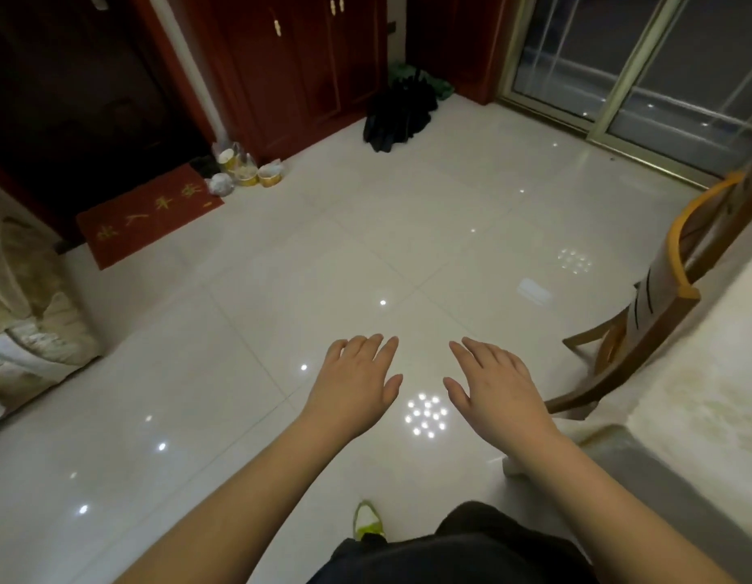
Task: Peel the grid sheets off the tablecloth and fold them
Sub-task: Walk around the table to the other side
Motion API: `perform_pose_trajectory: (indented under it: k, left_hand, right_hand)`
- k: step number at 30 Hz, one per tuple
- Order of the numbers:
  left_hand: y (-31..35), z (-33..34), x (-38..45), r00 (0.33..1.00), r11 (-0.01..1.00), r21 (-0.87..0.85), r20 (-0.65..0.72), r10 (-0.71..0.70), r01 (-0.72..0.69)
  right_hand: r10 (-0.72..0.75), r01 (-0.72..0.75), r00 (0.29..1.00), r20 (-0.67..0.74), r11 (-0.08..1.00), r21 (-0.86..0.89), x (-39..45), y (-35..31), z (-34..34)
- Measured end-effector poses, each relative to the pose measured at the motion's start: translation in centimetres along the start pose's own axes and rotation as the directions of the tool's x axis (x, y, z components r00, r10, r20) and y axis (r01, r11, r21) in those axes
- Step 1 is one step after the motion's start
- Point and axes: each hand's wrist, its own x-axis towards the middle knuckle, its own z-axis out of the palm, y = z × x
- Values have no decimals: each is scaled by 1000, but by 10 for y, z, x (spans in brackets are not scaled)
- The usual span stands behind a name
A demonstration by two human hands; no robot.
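Grid sheets cannot be made out anywhere in the head view; the only likely part of the task's things is the pale cream patterned tablecloth (702, 398), which drapes over a worktop off to the right of both hands and is cut by the right frame edge. Its visible edge runs from near the person's right side away and to the right, so the long axis appears to lie roughly front to back beside the right arm.

The right hand (492, 394) is the nearer one to that cloth; the left hand (357, 385) is further off, across the body from it. Both hands hover side by side over the glossy white tiled floor (239, 330), palms down, fingers straight and slightly spread, holding nothing and touching nothing.

My judgement is that the coming move needs a turn to the right, with the right hand reaching the cloth first.

Beyond the right hand, just beside the cloth's far end, stands a brown wooden chair with a yellow curved back rail (677, 263). Most of the worktop's top surface is out of frame, so whether any sheets are stuck there cannot be told.
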Motion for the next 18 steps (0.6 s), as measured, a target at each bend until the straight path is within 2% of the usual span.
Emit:
perform_pose_trajectory:
  k: [3, 8, 13, 18]
  left_hand:
    - [-9, -6, 36, 998, 998, -13, -19, 53, -53]
    - [4, -3, 113, 987, 987, 3, 24, 158, -159]
    - [37, -6, 206, 963, 962, 46, 32, 266, -268]
    - [69, -25, 294, 955, 952, 77, 40, 294, -297]
  right_hand:
    - [49, -49, 999, 11, 999, 6, 21, 5, -2]
    - [132, -131, 991, -6, 991, 36, 58, 38, -11]
    - [238, -231, 969, -66, 968, 102, 107, 103, -17]
    - [324, -310, 944, -67, 937, 158, 157, 173, -32]
